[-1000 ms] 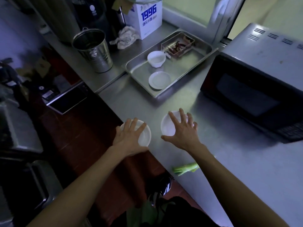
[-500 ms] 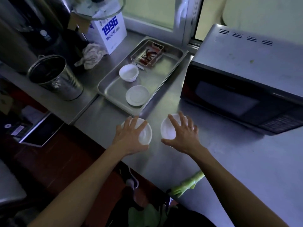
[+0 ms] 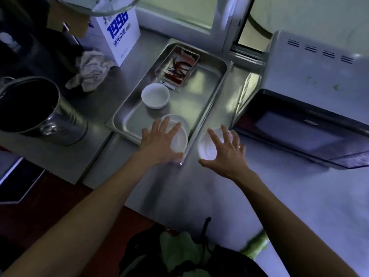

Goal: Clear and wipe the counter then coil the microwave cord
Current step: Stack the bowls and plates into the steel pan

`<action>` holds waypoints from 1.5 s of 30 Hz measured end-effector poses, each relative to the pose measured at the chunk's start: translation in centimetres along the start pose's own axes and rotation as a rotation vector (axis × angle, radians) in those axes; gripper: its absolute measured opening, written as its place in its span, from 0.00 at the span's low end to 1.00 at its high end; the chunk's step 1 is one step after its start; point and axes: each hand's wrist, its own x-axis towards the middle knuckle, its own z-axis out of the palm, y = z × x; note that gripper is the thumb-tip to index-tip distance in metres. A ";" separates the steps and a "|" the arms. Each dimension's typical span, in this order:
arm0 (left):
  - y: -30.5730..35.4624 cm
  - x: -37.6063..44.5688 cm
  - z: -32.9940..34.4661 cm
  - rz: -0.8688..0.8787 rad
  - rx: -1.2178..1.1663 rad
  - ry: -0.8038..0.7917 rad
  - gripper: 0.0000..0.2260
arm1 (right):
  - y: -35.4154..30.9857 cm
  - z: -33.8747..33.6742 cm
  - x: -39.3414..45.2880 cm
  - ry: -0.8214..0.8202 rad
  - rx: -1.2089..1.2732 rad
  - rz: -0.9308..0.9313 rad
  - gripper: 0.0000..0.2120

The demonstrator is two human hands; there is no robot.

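Observation:
My left hand (image 3: 159, 140) grips a small white dish (image 3: 179, 141) from above, held over the near corner of the steel tray (image 3: 209, 92) and partly above a white saucer (image 3: 177, 118) lying in it. My right hand (image 3: 225, 150) grips a second small white dish (image 3: 207, 148) just right of the tray, over the steel counter (image 3: 299, 196). A white bowl (image 3: 155, 95) and a clear box of red chillies (image 3: 178, 67) sit farther back in the tray. The microwave (image 3: 311, 108) stands at the right; its cord is not visible.
A crumpled cloth (image 3: 90, 70) lies left of the tray beside a white box (image 3: 117, 35). A metal bucket (image 3: 38, 110) stands at the far left. A green vegetable stalk (image 3: 255, 244) lies at the counter's near edge. A window runs along the back.
Both hands have carried their dishes away from me toward the tray. The left dish now hangs over the tray's near corner; the right one is beside the tray.

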 end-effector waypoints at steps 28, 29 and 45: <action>-2.6 12.2 3.7 0.296 0.057 -0.255 0.47 | -3.2 1.3 5.7 0.042 0.125 0.294 0.53; -2.7 12.1 3.8 0.294 0.056 -0.251 0.47 | -3.2 1.3 5.8 0.039 0.130 0.292 0.53; -6.3 9.6 3.8 0.284 0.021 -0.128 0.37 | -6.3 1.1 7.4 0.071 0.122 0.198 0.53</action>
